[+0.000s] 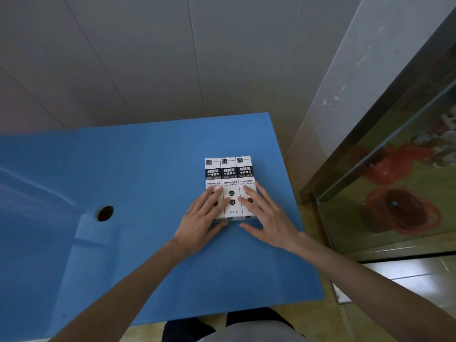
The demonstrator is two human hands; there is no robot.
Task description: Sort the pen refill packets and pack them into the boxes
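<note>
Boxes, three side by side on a blue table; left hand and right hand rest flat on them, fingers spread; glass tank stands right.

We saw the scene in soft, even daylight, fairly dim toward the upper wall. The blue table carried pale streaks of glare along its left side and faint shadows under the hands. The glass tank on the right threw back murky reflections. Straight lines bent outward near the edges, as a wide lens gives, and the corners looked smeared and slightly blurred.
</note>
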